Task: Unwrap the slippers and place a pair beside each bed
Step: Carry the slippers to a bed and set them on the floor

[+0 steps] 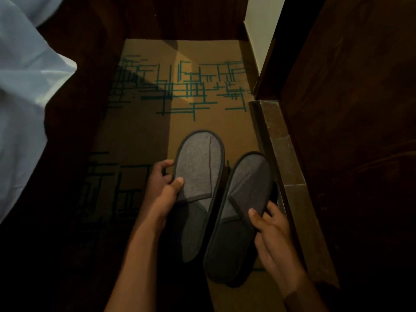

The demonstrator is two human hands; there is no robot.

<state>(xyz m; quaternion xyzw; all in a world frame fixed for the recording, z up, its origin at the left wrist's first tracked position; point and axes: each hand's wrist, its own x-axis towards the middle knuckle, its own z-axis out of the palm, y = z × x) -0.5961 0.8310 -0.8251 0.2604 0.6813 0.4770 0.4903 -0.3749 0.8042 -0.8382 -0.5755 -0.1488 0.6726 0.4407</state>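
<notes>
Grey slippers (200,176) | both hands (164,183) gripping | heels shadowed

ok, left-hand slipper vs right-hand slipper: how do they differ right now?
The left slipper sits farther forward, its toe ahead of the right slipper. The left slipper catches more light and looks paler; the right slipper is darker, close to the stone ledge. The left hand grips the upper's edge; the right hand likewise. Both are grey, dark-trimmed, unwrapped.
</notes>
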